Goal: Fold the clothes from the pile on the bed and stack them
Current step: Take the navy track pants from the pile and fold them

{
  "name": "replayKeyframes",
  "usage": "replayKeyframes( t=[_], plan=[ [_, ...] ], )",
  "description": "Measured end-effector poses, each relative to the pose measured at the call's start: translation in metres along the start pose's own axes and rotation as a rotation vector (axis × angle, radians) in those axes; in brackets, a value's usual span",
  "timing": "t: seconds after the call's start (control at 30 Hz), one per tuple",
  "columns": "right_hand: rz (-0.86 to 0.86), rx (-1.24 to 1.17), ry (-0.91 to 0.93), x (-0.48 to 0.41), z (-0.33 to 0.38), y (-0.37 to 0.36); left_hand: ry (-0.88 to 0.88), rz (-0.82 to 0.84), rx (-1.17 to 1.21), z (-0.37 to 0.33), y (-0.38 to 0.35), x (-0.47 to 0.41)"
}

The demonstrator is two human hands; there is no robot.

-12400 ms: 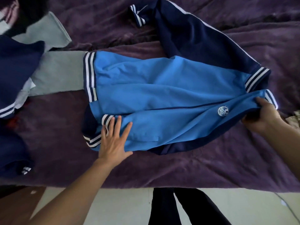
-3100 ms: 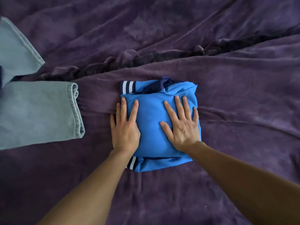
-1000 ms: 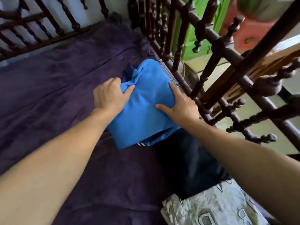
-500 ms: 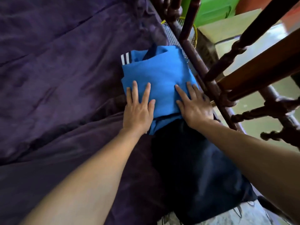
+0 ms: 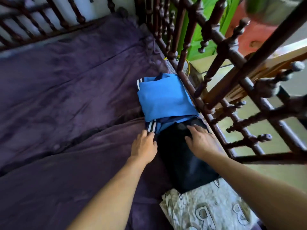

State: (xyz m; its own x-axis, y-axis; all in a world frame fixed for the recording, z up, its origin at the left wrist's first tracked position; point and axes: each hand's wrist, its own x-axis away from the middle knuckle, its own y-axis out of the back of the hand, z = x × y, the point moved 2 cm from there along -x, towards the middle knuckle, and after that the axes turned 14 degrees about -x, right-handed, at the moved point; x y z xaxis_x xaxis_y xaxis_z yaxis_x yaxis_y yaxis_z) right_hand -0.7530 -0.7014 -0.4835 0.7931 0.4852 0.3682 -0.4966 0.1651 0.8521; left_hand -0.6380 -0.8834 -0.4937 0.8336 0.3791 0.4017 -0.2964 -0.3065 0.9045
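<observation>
A folded blue jacket [image 5: 164, 98] lay at the bed's [image 5: 74, 97] right edge, against the wooden railing [image 5: 207, 105], its near end meeting a folded dark garment [image 5: 184, 160]. The left hand [image 5: 144, 146], fingers close together, touched the jacket's striped cuff. The right hand [image 5: 202, 141] rested flat on the dark garment, fingers spread. A patterned cloth [image 5: 207, 208] lay nearest the viewer.

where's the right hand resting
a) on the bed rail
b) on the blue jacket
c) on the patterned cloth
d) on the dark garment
d: the right hand lies flat on the dark garment, just short of the blue jacket.
</observation>
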Motion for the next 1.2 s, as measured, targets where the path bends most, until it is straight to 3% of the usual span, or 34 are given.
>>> replayKeyframes(
  t=[0.27,0.47,0.6,0.93,1.2],
  plan=[
    [0.164,0.045,0.011,0.144,0.018,-0.029,0.142,0.064,0.121,0.019,-0.031,0.176],
    [0.236,0.078,0.168,0.239,0.034,-0.048,0.295,0.003,0.141,0.041,-0.059,0.307],
    [0.191,0.062,0.291,0.293,0.069,-0.043,0.378,-0.026,0.193,0.064,-0.064,0.391],
    [0.196,0.202,0.593,0.383,0.22,-0.055,0.597,-0.185,0.223,0.182,-0.034,0.566],
    [0.204,0.255,0.735,0.449,0.394,-0.134,0.712,-0.228,0.13,0.331,-0.034,0.706]
  ],
)
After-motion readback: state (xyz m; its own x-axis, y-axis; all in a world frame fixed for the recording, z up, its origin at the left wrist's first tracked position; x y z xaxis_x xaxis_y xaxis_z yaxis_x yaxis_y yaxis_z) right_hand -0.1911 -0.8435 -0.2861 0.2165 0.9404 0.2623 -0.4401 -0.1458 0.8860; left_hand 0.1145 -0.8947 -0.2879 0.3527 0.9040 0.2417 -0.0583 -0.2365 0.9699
